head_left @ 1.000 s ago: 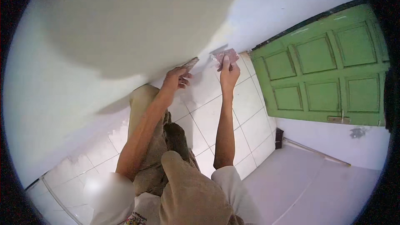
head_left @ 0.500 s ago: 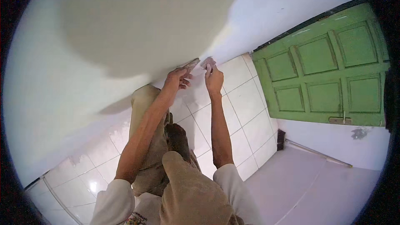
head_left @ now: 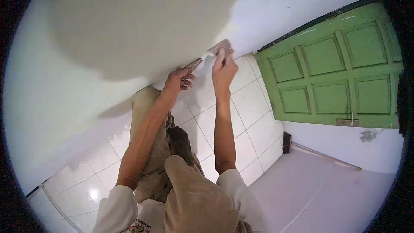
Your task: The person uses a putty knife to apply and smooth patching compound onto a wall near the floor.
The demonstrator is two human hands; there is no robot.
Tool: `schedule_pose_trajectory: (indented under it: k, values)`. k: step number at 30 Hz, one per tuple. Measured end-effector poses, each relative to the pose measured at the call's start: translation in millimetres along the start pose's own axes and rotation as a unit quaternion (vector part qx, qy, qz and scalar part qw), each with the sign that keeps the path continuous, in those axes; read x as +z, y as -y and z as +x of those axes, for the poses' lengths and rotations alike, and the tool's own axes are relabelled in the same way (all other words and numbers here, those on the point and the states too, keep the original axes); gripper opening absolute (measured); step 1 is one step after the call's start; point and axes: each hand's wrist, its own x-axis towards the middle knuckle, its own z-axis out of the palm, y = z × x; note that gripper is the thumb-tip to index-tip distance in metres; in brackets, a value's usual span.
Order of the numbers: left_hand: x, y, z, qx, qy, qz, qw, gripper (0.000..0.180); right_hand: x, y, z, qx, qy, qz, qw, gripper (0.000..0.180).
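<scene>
My right hand (head_left: 224, 70) is closed on a flat putty scraper (head_left: 223, 46) with a reddish-brown, smeared blade. That blade lies against or very close to the pale wall (head_left: 252, 15). My left hand (head_left: 176, 81) sits lower and to the left, near the foot of the wall. A second flat, brownish scraper (head_left: 193, 65) is gripped in it, its far edge pointing up to the right, some fingers loosely curled. Whether this left scraper touches the wall I cannot tell. A large, darker rounded area (head_left: 142, 21) covers the wall above both hands.
My bent knee (head_left: 144, 99) is close to the wall on the left. White tiles (head_left: 250, 108) spread beneath my arms. A green panelled door (head_left: 327, 69) stands at right. Beyond the tiles, a broom (head_left: 286, 142) with a long handle lies by the door wall.
My right hand and its scraper have moved up along the wall and slightly right. My left hand, still holding its scraper, has barely shifted. The whole view has drifted slightly.
</scene>
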Motion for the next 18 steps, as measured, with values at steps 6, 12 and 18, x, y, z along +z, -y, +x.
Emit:
schedule_pose_trajectory:
  k: [6,12,18]
  values:
    - [15,10,13,-0.005,0.034,-0.023,0.999,0.038,24,-101,-46,0.033,0.126,-0.114,0.985,0.027]
    - [5,6,8,-0.005,0.018,-0.020,1.000,0.037,2,-48,-24,0.023,0.015,-0.006,1.000,0.028]
    - [9,2,7,-0.013,0.013,-0.014,1.000,0.037,-15,-1,5,-0.023,-0.043,0.051,0.997,0.029]
